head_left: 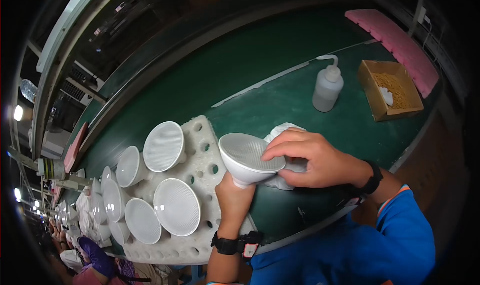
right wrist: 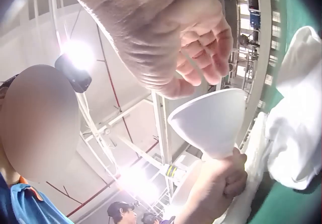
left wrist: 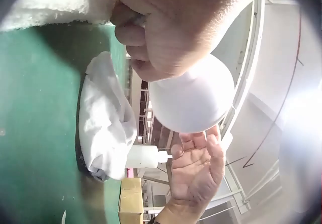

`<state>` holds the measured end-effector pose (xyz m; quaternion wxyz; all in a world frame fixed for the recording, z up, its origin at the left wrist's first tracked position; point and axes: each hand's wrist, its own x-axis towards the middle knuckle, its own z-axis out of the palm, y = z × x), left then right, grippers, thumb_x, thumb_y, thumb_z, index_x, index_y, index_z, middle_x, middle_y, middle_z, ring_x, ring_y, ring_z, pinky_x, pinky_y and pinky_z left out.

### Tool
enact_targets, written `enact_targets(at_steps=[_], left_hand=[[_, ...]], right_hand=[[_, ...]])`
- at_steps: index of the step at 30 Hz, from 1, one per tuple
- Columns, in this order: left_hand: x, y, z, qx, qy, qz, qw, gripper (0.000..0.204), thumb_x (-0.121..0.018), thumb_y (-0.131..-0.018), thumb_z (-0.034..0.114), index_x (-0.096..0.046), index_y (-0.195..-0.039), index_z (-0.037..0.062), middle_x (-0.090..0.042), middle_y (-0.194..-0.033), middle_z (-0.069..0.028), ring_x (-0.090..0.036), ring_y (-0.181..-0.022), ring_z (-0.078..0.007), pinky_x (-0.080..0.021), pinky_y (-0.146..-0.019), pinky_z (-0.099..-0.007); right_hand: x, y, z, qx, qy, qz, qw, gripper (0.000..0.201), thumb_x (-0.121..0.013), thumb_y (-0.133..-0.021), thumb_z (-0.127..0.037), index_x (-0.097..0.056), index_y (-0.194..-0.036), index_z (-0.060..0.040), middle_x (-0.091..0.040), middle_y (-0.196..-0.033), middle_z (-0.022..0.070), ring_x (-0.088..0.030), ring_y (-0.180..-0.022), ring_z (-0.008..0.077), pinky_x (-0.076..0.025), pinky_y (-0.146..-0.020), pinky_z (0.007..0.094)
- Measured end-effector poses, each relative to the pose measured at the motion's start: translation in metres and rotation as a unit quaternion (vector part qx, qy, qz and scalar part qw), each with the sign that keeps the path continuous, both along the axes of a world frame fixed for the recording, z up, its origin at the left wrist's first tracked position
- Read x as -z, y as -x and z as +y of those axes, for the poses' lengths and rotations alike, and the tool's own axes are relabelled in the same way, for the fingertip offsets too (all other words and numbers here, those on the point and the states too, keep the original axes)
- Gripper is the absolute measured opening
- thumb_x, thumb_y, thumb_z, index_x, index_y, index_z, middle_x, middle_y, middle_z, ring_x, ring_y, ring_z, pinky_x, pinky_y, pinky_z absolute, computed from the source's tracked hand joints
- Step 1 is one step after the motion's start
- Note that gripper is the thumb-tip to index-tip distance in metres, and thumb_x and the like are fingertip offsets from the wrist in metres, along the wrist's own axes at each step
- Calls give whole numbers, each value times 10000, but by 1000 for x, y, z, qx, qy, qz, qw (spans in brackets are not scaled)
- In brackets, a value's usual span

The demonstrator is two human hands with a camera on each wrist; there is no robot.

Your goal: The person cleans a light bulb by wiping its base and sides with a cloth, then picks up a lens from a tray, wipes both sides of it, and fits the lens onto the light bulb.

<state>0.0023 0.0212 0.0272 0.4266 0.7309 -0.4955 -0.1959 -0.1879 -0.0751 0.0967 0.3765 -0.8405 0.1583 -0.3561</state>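
Note:
My left hand (head_left: 234, 197) grips a white reflector lamp (head_left: 245, 152) by its narrow neck, with the wide ribbed face turned up. Seen from the left wrist, curled fingers wrap that neck and the smooth white bowl (left wrist: 193, 96) flares out beyond them. My right hand (head_left: 315, 157) hovers at the lamp's far rim, fingers loosely bent over the face and thumb low beside the edge. In the right wrist view its fingertips (right wrist: 214, 75) hang just above the rim. A crumpled white cloth (left wrist: 105, 118) lies on the green bench behind the lamp.
On the left, a pale foam tray (head_left: 200, 130) with round holes carries several similar lamps (head_left: 177, 206). A squeeze bottle (head_left: 327, 89) with a bent spout stands at the back, near a cardboard box (head_left: 372, 97) of small tan pieces. Pink foam (head_left: 395, 45) borders the far right.

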Motion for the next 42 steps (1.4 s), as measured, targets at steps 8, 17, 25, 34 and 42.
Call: enact_targets(at_steps=[8,17,25,34,42], left_hand=[[-1,0,0,30,-50,-94,994,225,-717,-692,170,-615,-803,2,-642,-723,-239,-640,-730,-421,-516,-648,-444],[6,10,3,63,-35,-276,958,173,-694,-723,146,-580,-804,45,-612,-629,-187,-618,-607,-394,-490,-560,-466],[1,4,4,6,85,-267,960,296,-696,-628,-15,-585,-902,-7,-580,-823,-164,-568,-791,-374,-447,-737,-447],[-1,-11,6,94,67,-281,953,314,-707,-591,-20,-602,-882,37,-561,-758,-111,-544,-727,-324,-433,-650,-431],[6,-6,8,47,65,-363,928,349,-723,-583,17,-613,-910,70,-569,-745,-107,-545,-634,-293,-444,-563,-395]], right_hand=[[16,4,-12,-34,-148,18,988,275,-688,-698,-80,-664,-972,-57,-611,-953,58,-589,-810,153,-519,-643,255],[10,13,-15,-24,-223,88,970,361,-733,-663,-158,-615,-967,-3,-605,-953,91,-594,-836,181,-503,-733,296],[31,7,-20,-34,-220,68,972,624,-709,-666,-132,-484,-1240,-32,-572,-1013,123,-595,-889,225,-490,-794,320],[29,15,-3,-55,-111,135,983,859,-649,-643,-41,-358,-1437,-197,-543,-953,105,-611,-838,230,-508,-740,313],[9,15,-8,-43,-150,123,980,736,-704,-647,-109,-451,-1338,-129,-540,-1063,110,-573,-943,232,-491,-804,311]])
